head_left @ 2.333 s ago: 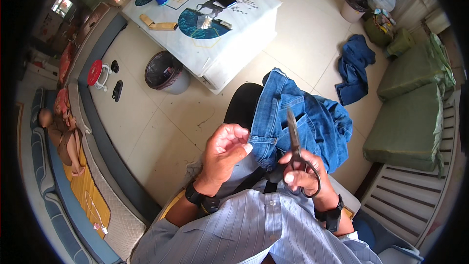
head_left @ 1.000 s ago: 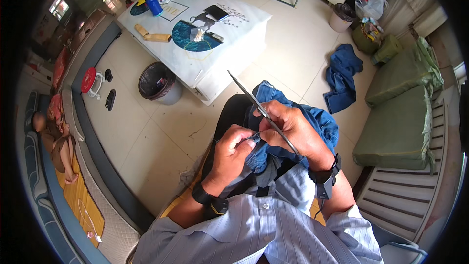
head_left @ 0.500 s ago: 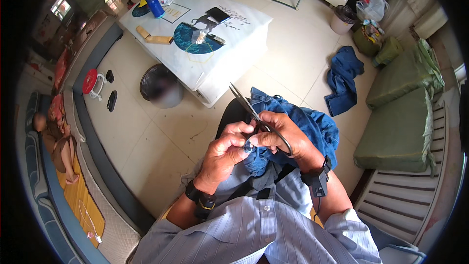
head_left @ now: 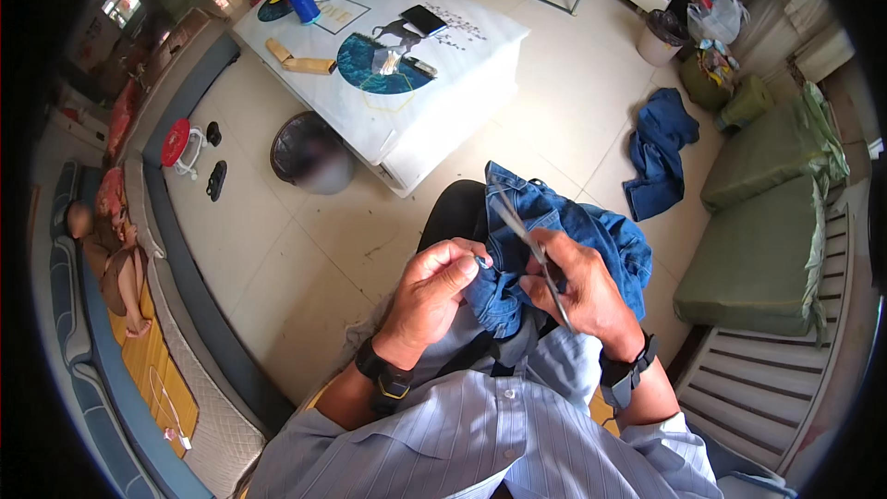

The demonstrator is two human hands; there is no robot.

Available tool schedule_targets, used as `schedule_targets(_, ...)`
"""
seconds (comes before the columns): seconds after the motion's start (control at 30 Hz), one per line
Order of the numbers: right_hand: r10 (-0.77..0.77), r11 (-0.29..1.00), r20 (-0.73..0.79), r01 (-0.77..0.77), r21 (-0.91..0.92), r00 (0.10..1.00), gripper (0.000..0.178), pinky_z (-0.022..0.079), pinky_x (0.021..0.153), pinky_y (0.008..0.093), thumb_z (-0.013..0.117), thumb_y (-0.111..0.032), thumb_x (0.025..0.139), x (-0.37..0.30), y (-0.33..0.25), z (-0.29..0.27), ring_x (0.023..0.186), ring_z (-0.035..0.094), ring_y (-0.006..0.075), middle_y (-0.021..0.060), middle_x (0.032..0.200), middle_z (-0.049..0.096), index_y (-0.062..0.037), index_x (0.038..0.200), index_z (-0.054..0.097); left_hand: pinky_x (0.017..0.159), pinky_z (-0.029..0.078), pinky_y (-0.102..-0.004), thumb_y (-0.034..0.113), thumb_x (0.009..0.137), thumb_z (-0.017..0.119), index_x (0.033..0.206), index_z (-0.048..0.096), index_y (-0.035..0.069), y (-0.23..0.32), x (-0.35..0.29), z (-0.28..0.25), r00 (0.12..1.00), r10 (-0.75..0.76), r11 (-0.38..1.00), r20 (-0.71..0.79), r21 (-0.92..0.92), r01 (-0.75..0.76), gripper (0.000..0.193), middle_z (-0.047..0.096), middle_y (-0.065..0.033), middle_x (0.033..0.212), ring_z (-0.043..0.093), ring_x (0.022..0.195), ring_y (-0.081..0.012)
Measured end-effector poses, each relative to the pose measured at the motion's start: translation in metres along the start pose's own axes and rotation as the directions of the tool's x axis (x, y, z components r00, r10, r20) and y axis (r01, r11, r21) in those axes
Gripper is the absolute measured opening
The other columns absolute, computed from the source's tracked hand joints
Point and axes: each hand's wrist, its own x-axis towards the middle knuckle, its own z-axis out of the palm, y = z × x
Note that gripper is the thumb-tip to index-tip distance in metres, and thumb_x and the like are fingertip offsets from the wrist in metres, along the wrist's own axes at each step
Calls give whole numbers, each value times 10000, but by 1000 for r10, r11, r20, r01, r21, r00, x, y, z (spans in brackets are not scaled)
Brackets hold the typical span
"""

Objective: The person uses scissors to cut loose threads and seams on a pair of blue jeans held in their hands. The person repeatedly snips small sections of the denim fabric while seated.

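Observation:
Blue denim jeans (head_left: 591,226) lie bunched across my lap. My left hand (head_left: 432,294) pinches an edge of the denim between thumb and fingertips. Over the cloth, my right hand (head_left: 584,286) is closed around a pair of scissors (head_left: 510,212), whose blades point up and away to the left and look smeared by motion. The blades are apart from the edge my left hand holds. Each of my wrists wears a black strap with a small device.
A white printed table (head_left: 462,111) stands ahead, carrying a blue bottle (head_left: 301,2) and a dark phone (head_left: 424,19). Beside it is a lined bin (head_left: 312,155). More denim (head_left: 661,152) lies on the floor. Green cushions (head_left: 753,254) rest at right; a person (head_left: 115,263) sits at far left.
My right hand has moved away from the left, to the right, taking the scissors along. The left hand keeps its pinch on the denim, nearly in place.

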Motion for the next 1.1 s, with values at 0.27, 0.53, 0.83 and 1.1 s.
schedule_targets(0.27,-196,863,-13,166,-476,981,530,530,684,465,811,-49,696,-16,-5,1,770,647,369,134,882,613,-22,1206,668,974,498,-286,32,1035,668,1164,685,-20,-7,0,2,991,-89,987,-95,-140,75,140,697,-66,1146,634,1060,-134)
schedule_targets(0.53,-200,810,11,171,-561,980,486,536,649,445,808,-111,707,-17,-4,0,727,652,323,98,848,595,-48,1172,679,814,474,-214,2,1005,684,1180,689,-10,-3,-2,10,996,-66,994,-65,-94,60,175,668,-1,1063,586,947,-49)
schedule_targets(0.83,-296,752,21,247,-611,955,471,540,600,421,808,-114,674,-14,0,-5,686,643,285,81,806,551,-54,1123,677,784,488,-242,-49,956,669,1083,677,-12,1,-1,14,998,-45,998,-37,45,46,133,689,-49,1093,589,884,-72)
schedule_targets(1.1,-313,771,6,257,-582,950,453,538,574,412,792,-93,675,-13,6,-1,668,640,281,78,802,549,-60,1112,678,955,523,-318,-38,951,666,1076,667,-23,-7,0,5,998,-57,998,-35,24,58,126,709,-149,1234,666,1119,-193)
